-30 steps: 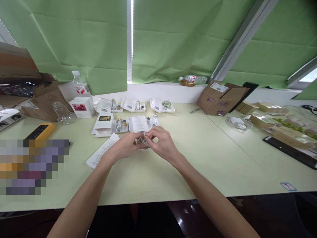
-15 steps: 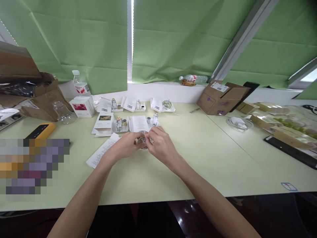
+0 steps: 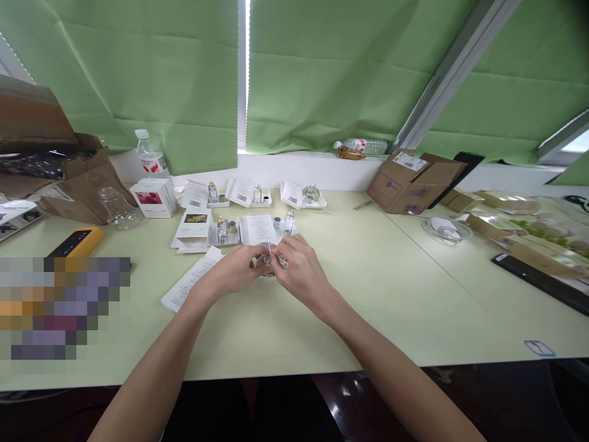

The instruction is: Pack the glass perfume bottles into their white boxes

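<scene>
A small clear glass perfume bottle is between my hands, low over the table and mostly hidden by fingers. My left hand is closed round its left side. Fingertips of my right hand pinch at the bottle's top; what exactly they grip there is hidden. Just beyond my hands is an opened white box with a printed leaflet, a dark cap and an upright clear perfume bottle. Left of it, another box tray holds a gold-topped perfume bottle and its cap.
Several more opened boxes with bottles line the back, one with a round green bottle. A printed sheet lies by my left forearm. Cardboard boxes stand at both sides. A white charger with coiled cable lies at right.
My hands keep almost the same pose around the bottle, with only slight finger movement. The view has shifted very slightly.
</scene>
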A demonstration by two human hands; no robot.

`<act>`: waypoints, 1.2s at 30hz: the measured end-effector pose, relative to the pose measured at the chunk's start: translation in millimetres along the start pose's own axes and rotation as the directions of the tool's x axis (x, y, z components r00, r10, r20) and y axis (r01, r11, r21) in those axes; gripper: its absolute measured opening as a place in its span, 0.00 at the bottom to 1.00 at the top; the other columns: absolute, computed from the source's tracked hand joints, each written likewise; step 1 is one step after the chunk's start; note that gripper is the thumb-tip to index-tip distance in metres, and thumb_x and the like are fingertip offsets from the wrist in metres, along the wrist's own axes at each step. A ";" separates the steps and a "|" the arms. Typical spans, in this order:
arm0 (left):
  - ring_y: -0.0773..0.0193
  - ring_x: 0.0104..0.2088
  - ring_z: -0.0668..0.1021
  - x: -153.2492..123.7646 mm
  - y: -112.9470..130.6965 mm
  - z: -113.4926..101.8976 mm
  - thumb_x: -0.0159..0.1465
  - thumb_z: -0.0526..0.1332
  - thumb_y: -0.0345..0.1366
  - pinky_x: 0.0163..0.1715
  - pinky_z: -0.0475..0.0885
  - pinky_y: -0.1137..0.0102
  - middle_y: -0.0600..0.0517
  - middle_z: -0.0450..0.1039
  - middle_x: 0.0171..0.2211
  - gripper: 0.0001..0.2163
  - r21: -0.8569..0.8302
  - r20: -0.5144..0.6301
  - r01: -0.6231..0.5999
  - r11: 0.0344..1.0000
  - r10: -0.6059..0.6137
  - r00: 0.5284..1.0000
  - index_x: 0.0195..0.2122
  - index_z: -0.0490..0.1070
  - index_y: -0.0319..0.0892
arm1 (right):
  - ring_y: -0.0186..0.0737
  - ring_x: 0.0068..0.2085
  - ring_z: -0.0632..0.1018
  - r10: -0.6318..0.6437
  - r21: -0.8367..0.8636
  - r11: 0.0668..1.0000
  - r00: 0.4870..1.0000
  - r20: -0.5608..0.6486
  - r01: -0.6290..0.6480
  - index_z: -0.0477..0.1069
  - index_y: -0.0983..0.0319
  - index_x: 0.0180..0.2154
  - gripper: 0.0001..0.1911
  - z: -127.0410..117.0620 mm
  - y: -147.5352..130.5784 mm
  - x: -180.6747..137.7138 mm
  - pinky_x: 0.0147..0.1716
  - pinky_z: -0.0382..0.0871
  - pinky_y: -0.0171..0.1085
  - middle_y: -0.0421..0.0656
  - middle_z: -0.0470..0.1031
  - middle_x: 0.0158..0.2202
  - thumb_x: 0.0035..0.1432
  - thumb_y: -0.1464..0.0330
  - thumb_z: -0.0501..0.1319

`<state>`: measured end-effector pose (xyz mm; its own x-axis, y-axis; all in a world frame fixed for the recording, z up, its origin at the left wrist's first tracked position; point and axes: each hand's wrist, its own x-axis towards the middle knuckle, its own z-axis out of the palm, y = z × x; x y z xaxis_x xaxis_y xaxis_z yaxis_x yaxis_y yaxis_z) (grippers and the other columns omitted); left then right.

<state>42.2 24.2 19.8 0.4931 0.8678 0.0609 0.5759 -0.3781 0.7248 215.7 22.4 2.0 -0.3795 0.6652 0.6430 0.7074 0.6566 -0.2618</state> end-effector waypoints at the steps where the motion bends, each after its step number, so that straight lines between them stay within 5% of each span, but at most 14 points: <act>1: 0.62 0.30 0.75 0.0 0.2 0.0 0.63 0.55 0.41 0.28 0.66 0.69 0.53 0.75 0.32 0.09 0.004 -0.001 0.000 1.000 0.000 1.000 0.34 0.72 0.45 | 0.42 0.33 0.68 -0.010 -0.027 1.000 1.000 0.011 0.010 0.68 0.61 0.28 0.09 0.1 -0.8 0.1 0.34 0.66 0.40 0.44 0.69 0.29 0.58 0.78 0.55; 8: 0.60 0.29 0.75 -0.6 2.1 -1.0 0.62 0.56 0.41 0.27 0.67 0.68 0.52 0.75 0.32 0.09 0.000 -0.005 0.042 0.999 -0.042 0.999 0.33 0.72 0.43 | 0.46 0.35 0.68 -0.070 -0.188 0.979 0.996 0.056 0.080 0.70 0.63 0.30 0.11 -2.4 -8.8 2.2 0.34 0.67 0.44 0.48 0.69 0.30 0.61 0.78 0.53; 21: 0.60 0.30 0.76 -0.4 -0.1 0.1 0.64 0.55 0.42 0.29 0.66 0.69 0.53 0.76 0.34 0.09 0.023 0.004 0.019 1.000 -0.019 1.000 0.35 0.72 0.45 | 0.45 0.35 0.69 -0.054 -0.176 0.982 0.995 0.084 0.068 0.69 0.63 0.31 0.12 -4.3 -8.4 -0.9 0.34 0.66 0.44 0.47 0.70 0.31 0.64 0.78 0.51; 36: 0.60 0.32 0.76 -0.5 -2.2 0.4 0.64 0.56 0.44 0.29 0.67 0.69 0.52 0.76 0.34 0.10 0.025 0.002 0.008 1.000 -0.008 1.000 0.38 0.72 0.45 | 0.44 0.41 0.75 -0.005 0.015 1.000 0.999 0.035 0.004 0.71 0.61 0.36 0.09 -6.1 -0.4 -3.8 0.37 0.69 0.41 0.46 0.77 0.37 0.61 0.78 0.54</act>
<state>40.9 24.4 17.9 0.4894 0.8704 0.0535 0.5962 -0.3788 0.7079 220.5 17.4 4.1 -0.4033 0.6739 0.6190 0.6965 0.6648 -0.2701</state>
